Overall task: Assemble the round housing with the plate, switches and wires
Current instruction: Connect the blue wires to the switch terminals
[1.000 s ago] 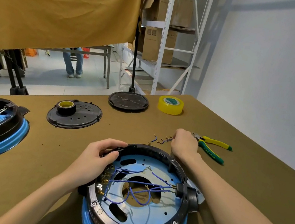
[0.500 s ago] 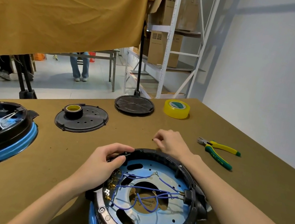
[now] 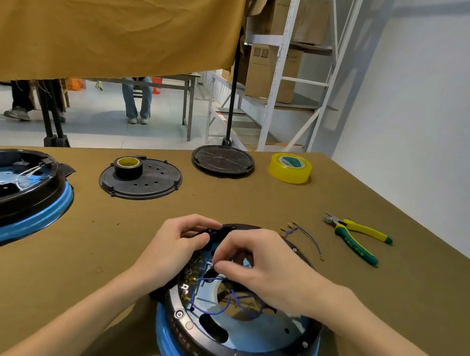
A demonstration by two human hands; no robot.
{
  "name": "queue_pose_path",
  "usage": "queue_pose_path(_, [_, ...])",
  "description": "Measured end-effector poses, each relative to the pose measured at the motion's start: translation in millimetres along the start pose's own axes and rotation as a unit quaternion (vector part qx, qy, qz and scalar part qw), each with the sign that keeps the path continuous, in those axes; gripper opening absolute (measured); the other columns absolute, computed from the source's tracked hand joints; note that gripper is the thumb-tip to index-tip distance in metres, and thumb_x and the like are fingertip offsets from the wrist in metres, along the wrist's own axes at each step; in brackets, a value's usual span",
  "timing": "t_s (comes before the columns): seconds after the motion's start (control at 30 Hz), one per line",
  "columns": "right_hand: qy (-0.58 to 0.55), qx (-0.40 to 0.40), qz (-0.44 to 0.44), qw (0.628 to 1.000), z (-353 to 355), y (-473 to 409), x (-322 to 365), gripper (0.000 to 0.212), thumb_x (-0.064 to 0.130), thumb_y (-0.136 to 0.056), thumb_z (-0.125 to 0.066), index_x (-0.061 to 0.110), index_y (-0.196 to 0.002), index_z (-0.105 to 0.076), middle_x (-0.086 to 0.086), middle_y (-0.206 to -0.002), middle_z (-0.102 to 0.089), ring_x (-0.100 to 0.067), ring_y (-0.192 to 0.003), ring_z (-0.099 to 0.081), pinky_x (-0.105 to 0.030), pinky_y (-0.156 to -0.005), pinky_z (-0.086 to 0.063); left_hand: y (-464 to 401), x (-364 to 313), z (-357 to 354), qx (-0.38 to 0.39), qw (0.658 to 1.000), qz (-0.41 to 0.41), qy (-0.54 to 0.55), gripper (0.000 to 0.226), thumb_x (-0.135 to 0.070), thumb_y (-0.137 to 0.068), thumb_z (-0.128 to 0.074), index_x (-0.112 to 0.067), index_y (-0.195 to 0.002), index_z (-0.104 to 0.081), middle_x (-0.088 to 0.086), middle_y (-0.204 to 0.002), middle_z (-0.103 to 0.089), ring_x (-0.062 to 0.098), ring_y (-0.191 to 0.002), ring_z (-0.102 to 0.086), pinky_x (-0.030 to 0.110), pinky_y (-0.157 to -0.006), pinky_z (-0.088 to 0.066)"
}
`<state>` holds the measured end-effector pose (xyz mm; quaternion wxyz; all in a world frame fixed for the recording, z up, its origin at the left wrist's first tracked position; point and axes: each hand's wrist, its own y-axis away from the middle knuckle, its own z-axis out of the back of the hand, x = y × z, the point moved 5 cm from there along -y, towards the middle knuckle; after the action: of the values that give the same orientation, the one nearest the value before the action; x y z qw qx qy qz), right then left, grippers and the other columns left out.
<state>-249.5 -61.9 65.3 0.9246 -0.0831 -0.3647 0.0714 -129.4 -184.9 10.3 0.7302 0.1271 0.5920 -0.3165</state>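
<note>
Head view: round housing (image 3: pixel 232 351) at the worktop's (image 3: pixel 97 251) near edge.
Writing: pliers (image 3: pixel 356 237) handle lettering, unclear.
Left hand (image 3: pixel 173 250): fingers curled over housing rim.
Right hand (image 3: pixel 261 271): fingertips pinching blue wire (image 3: pixel 212 279).

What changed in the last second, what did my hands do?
The right hand left the loose wires beyond the housing and came back over it, now pinching a blue wire inside. The left hand still grips the rim. Pliers and tape unmoved.
</note>
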Motion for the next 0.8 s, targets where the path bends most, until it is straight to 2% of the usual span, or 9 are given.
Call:
queue_pose_path(0.07, [-0.019,0.005,-0.001,1.000,-4.5,2.9,-0.1,0.005,0.014,-0.093,-0.074,0.014,-0.095,-0.079,0.005,-0.089,-0.076,-0.009,-0.083,-0.070,-0.024,-0.078,-0.056,-0.4,-1.6,-1.2,-0.018,1.000,0.001,-0.003,0.033,0.001,-0.097,-0.059,-0.024,-0.108,-0.078,-0.005,-0.105,-0.078,0.009,-0.100,-0.072,0.024,-0.086,-0.055])
queue_pose_path(0.17, [-0.041,0.002,-0.004,0.999,-8.5,4.1,0.3,0.004,0.011,-0.088,-0.079,0.012,-0.091,-0.082,0.005,-0.084,-0.078,-0.005,-0.076,-0.069,-0.017,-0.072,-0.053,1.3,-4.4,-2.6,-0.020,1.000,0.000,-0.007,0.032,-0.001,-0.099,-0.058,-0.023,-0.110,-0.078,-0.004,-0.105,-0.077,0.004,-0.095,-0.072,0.013,-0.076,-0.053])
queue_pose_path(0.27, [-0.070,-0.005,-0.009,0.997,-11.7,3.8,1.5,0.004,0.007,-0.085,-0.080,0.009,-0.087,-0.082,0.007,-0.077,-0.076,0.000,-0.066,-0.066,-0.012,-0.065,-0.047,5.9,-5.5,0.1,0.000,1.000,-0.006,0.007,0.030,-0.013,-0.106,-0.050,-0.024,-0.116,-0.076,-0.008,-0.108,-0.077,0.000,-0.100,-0.070,0.010,-0.078,-0.051])
queue_pose_path(0.37, [-0.065,-0.008,-0.015,0.998,-17.1,4.7,1.5,0.004,0.008,-0.084,-0.080,0.011,-0.085,-0.083,0.005,-0.076,-0.077,-0.001,-0.065,-0.065,-0.013,-0.064,-0.047,17.1,-1.0,2.6,0.020,0.999,-0.026,0.019,0.036,-0.027,-0.111,-0.039,-0.026,-0.125,-0.072,-0.014,-0.116,-0.075,0.000,-0.111,-0.068,0.014,-0.089,-0.050])
queue_pose_path(0.47, [-0.060,-0.011,-0.025,0.998,-21.2,6.1,1.2,0.005,0.009,-0.083,-0.081,0.013,-0.083,-0.083,0.005,-0.075,-0.076,-0.003,-0.065,-0.066,-0.018,-0.064,-0.051,27.3,9.1,2.0,0.011,0.998,-0.037,0.049,0.037,-0.027,-0.111,-0.037,-0.024,-0.132,-0.068,-0.010,-0.125,-0.073,0.009,-0.120,-0.066,0.031,-0.102,-0.050])
queue_pose_path(0.57, [-0.056,-0.015,-0.032,0.998,-25.0,5.9,3.5,0.005,0.009,-0.083,-0.081,0.013,-0.086,-0.082,0.002,-0.078,-0.077,-0.008,-0.068,-0.068,-0.022,-0.067,-0.056,27.6,16.6,1.4,-0.004,0.996,-0.034,0.077,0.037,-0.023,-0.111,-0.037,-0.021,-0.131,-0.069,-0.005,-0.126,-0.073,0.015,-0.121,-0.067,0.044,-0.107,-0.049])
queue_pose_path(0.63, [-0.055,-0.016,-0.038,0.998,-26.7,7.3,4.0,0.010,0.010,-0.085,-0.081,0.014,-0.094,-0.082,0.001,-0.082,-0.078,-0.010,-0.072,-0.069,-0.024,-0.070,-0.058,26.6,17.9,0.8,-0.002,0.997,-0.039,0.071,0.037,-0.024,-0.111,-0.037,-0.022,-0.131,-0.069,-0.005,-0.127,-0.073,0.015,-0.122,-0.066,0.046,-0.108,-0.048])
queue_pose_path(0.7, [-0.047,-0.018,-0.053,0.997,-28.1,10.1,2.9,0.014,0.012,-0.087,-0.080,0.016,-0.100,-0.083,0.000,-0.087,-0.078,-0.016,-0.076,-0.070,-0.033,-0.073,-0.060,26.0,19.9,0.9,0.004,0.997,-0.039,0.072,0.038,-0.024,-0.112,-0.037,-0.022,-0.132,-0.068,-0.005,-0.128,-0.072,0.015,-0.123,-0.065,0.044,-0.108,-0.048])
queue_pose_path(0.8, [-0.043,-0.008,-0.068,0.997,-31.3,13.3,2.0,0.012,0.013,-0.088,-0.078,0.018,-0.098,-0.084,0.001,-0.087,-0.078,-0.025,-0.078,-0.069,-0.045,-0.074,-0.058,25.2,21.7,0.0,0.008,0.996,-0.041,0.076,0.038,-0.023,-0.112,-0.036,-0.022,-0.132,-0.067,-0.008,-0.128,-0.072,0.012,-0.124,-0.065,0.039,-0.107,-0.048])
